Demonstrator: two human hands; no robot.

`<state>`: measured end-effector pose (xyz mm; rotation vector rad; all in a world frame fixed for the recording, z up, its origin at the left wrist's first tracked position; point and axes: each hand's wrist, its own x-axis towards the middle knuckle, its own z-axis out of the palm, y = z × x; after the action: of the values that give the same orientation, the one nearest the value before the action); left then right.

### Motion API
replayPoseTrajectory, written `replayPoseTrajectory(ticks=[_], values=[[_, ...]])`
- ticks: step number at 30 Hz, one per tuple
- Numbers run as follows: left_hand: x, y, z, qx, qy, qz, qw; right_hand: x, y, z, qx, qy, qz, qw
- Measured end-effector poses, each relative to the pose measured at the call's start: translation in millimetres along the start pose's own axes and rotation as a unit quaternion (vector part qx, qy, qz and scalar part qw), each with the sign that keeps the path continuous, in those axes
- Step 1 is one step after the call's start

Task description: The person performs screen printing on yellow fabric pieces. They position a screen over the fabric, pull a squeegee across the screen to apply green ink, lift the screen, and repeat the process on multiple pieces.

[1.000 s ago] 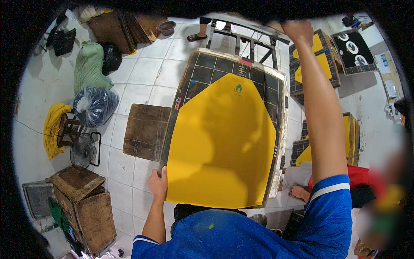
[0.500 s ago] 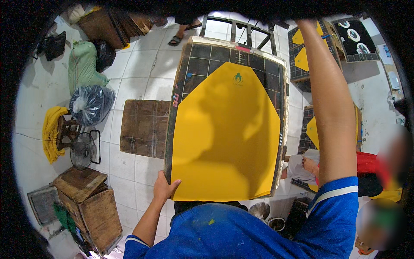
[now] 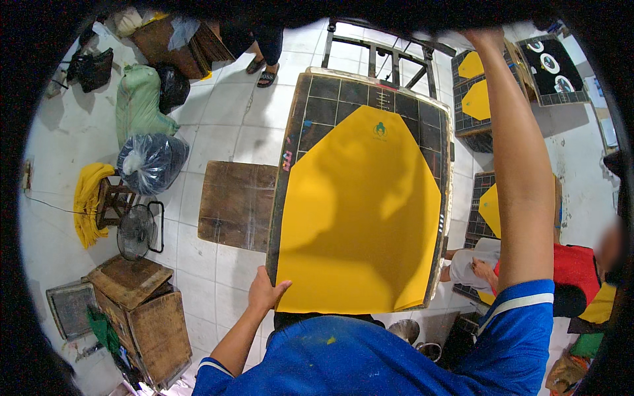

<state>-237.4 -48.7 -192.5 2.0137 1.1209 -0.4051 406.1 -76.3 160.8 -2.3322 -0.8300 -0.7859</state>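
In front of me is a black board with a white grid (image 3: pixel 318 99). A yellow fabric panel (image 3: pixel 356 218), cut with sloping upper corners, lies flat on it and bears a small green emblem near its top. My left hand (image 3: pixel 265 292) grips the board's lower left edge, thumb on top beside the fabric's corner, fingers partly hidden. My right arm is stretched far up on the right. At its end, my right hand (image 3: pixel 485 38) is near the upper rim of the picture, and its fingers are lost in the dark.
A black metal frame (image 3: pixel 386 56) stands beyond the board. Right are more gridded boards with yellow panels (image 3: pixel 477 99) and a seated person in red (image 3: pixel 571 274). Left are a brown board (image 3: pixel 236 204), a fan (image 3: pixel 137 231), filled bags (image 3: pixel 153 162) and wooden boards (image 3: pixel 155 336).
The scene has shifted slightly right and down in view. At the far side, the standing person's legs show more. My left hand keeps its hold on the board; my right arm stays raised.
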Motion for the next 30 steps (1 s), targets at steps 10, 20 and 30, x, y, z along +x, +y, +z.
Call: replayPoseTrajectory(ticks=[10,20,30], values=[[9,-3,-13,0.031,-0.028,0.017,0.999,50,53,26,-0.064,-0.009,-0.050,0.997],[35,-1,-41,0.167,-0.061,0.070,0.982,20,-17,-3,-0.068,-0.005,-0.018,0.998],[59,40,-9,0.116,0.164,0.213,0.956,-12,-8,4,-0.042,0.058,-0.043,0.996]])
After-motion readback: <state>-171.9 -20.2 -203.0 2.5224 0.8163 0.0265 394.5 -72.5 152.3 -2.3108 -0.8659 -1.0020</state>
